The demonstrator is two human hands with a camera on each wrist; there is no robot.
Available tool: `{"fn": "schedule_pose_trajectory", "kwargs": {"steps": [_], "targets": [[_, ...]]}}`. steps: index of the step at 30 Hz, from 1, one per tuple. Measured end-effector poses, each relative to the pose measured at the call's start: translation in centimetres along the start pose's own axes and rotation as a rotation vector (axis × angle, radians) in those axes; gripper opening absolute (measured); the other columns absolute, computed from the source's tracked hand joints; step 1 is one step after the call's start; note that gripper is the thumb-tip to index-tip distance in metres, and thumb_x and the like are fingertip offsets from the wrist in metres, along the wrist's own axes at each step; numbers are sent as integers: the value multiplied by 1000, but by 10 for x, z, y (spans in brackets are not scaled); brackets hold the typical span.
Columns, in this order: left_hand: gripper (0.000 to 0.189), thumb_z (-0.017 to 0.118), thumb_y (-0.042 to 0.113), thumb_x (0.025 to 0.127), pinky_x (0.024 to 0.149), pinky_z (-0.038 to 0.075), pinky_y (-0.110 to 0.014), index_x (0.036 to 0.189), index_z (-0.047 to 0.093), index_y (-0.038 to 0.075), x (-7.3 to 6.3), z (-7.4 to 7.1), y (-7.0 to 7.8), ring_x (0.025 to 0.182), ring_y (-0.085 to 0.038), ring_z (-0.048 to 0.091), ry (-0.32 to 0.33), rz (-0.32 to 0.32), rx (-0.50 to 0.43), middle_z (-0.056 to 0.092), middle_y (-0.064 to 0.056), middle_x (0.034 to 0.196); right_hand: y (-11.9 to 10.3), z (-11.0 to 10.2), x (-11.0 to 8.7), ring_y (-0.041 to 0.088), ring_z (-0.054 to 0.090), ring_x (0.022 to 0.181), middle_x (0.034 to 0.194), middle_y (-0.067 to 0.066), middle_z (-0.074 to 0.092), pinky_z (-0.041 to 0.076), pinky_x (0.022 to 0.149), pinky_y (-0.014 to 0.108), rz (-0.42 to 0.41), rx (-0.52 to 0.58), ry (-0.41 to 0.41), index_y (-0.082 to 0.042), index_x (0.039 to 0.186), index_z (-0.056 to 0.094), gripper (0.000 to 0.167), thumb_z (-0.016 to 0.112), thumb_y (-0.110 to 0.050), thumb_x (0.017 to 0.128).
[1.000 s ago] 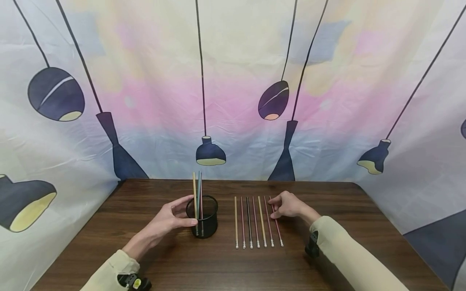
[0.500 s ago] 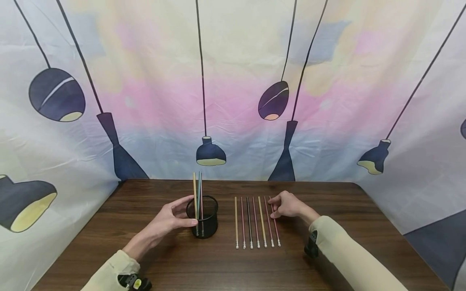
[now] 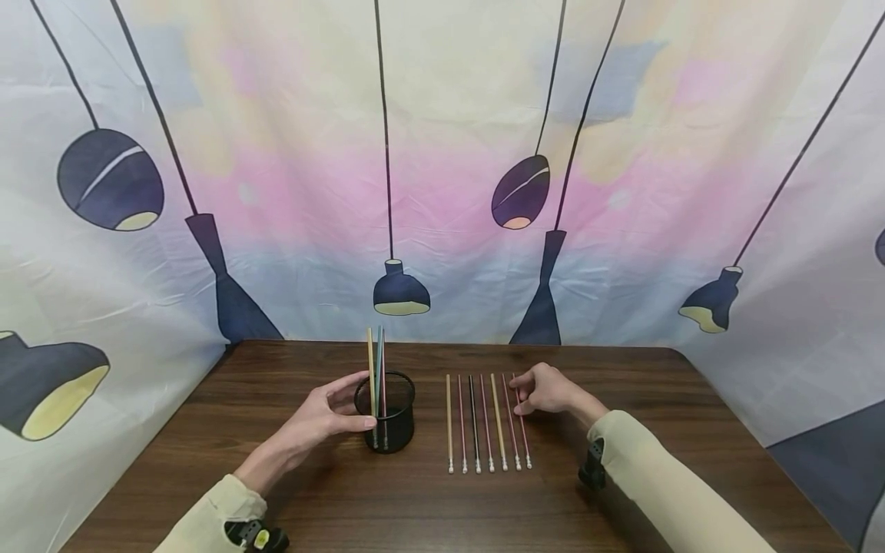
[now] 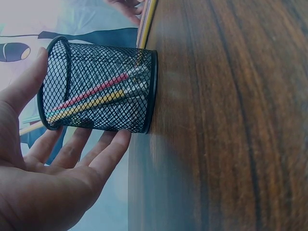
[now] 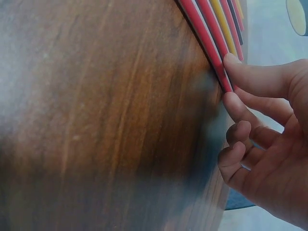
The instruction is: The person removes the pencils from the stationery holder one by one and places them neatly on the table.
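Pastel lamp-print fabric hangs behind the brown wooden surface. The left of the hands grips a black mesh cup holding leaning pencils; the right hand pinches the rightmost red pencil, near its far end, in a row of seven beside the cup.

Cup left of pencil row

looks like a staged recording booth; can't tell what building it's in. wrinkled fabric backdrop printed with pendant lamps covers the back and both sides of a dark wood-grain desk. black wrist-worn units fit a recording setup.
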State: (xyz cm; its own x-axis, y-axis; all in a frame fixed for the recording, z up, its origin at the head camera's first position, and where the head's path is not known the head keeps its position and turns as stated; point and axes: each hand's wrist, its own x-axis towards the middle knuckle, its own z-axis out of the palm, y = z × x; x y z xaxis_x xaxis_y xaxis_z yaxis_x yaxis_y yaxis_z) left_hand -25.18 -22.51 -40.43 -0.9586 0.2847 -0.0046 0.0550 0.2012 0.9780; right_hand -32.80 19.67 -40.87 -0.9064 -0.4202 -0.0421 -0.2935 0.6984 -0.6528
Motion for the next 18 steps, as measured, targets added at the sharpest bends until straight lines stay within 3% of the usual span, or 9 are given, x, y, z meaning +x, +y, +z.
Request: {"fn": "schedule_pose_trajectory", "kwargs": {"steps": [12,18], "targets": [[85,84,12,91,104,49,-51,163,39,6,0,0,-1,135,-44,55,-7,13,-15,56,-22,148,-3,-5,-1,15,54,75,74,1,64,45,78,34,-17,-32,12,8,126,73,46,89,-2,84],[85,83,11,92,103,50,-50,163,38,7,0,-1,0,135,-44,55,-10,7,-22,54,-23,149,-9,-10,-1,15,61,83,79,0,68,47,82,36,1,-25,12,7,128,72,47,88,-3,84]]}}
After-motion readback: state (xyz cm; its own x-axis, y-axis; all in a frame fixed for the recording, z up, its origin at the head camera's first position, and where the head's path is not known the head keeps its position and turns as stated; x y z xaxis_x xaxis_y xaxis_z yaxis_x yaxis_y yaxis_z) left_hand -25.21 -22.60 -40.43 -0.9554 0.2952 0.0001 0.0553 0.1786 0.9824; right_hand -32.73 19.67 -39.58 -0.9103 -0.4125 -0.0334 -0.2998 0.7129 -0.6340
